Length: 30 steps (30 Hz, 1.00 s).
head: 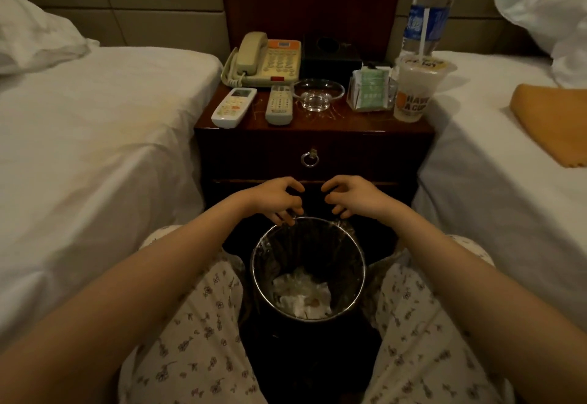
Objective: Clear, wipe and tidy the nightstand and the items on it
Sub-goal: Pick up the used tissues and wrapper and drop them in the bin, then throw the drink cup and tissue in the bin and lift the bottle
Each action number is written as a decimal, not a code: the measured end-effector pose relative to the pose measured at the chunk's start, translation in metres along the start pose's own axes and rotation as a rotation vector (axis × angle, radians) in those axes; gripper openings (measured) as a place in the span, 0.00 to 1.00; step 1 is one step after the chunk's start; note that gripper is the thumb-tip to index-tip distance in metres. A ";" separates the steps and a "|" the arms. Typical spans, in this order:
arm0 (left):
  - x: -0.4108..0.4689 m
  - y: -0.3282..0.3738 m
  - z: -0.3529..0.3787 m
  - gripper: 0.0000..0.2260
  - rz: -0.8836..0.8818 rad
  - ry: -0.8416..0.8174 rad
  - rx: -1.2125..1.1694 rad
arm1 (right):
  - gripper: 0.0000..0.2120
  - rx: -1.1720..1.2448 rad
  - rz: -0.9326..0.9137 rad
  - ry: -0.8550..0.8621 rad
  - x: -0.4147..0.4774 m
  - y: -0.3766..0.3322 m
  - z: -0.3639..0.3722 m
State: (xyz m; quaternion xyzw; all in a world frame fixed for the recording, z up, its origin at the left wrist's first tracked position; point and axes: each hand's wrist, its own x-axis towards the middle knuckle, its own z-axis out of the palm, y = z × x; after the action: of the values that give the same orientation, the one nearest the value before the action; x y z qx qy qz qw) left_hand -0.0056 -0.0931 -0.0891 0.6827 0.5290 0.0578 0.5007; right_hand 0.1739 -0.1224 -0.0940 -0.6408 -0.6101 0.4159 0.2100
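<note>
Both grips at the far rim of the waste bin [254,264], low in front of the loaded bench [317,121].
Left grip [276,197] pinching the edge of the clear liner [266,241] at the rim, fingers curled; right grip [352,195] curled, fingertips just at the liner edge, cannot tell whether it holds anything; bin on the floor between the knees, crumpled paper [301,295] at its bottom; on the bench, telephone [270,60] back left; white remote [233,106] and grey remote [279,105] side by side before it; glass ashtray [317,94] centre, dark tissue box [330,54] behind; holder of green packets [371,89] right of the ashtray; lidded cup [413,89] with straw at the right front corner, water bottle [428,10] behind it; orange cloth [552,121] on the right bed.
</note>
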 end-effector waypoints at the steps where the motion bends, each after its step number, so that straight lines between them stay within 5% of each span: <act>1: 0.001 0.008 -0.003 0.20 0.021 0.020 -0.016 | 0.12 0.034 -0.010 0.043 0.000 -0.003 -0.006; 5: 0.007 0.047 -0.018 0.17 0.132 0.124 -0.049 | 0.06 0.096 -0.082 0.209 0.002 -0.017 -0.032; 17: 0.028 0.164 -0.054 0.14 0.356 0.263 -0.038 | 0.09 0.275 -0.260 0.616 0.003 -0.082 -0.139; 21: 0.043 0.190 -0.060 0.14 0.374 0.296 -0.052 | 0.09 0.370 -0.224 0.802 0.003 -0.080 -0.176; 30: 0.083 0.241 -0.058 0.15 0.409 0.339 -0.049 | 0.06 0.473 -0.046 0.938 0.033 -0.054 -0.231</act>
State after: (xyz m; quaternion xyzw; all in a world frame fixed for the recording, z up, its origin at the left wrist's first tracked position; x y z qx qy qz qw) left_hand 0.1554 0.0227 0.0811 0.7437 0.4550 0.2839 0.3992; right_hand 0.3200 -0.0265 0.0693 -0.6796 -0.3541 0.2060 0.6086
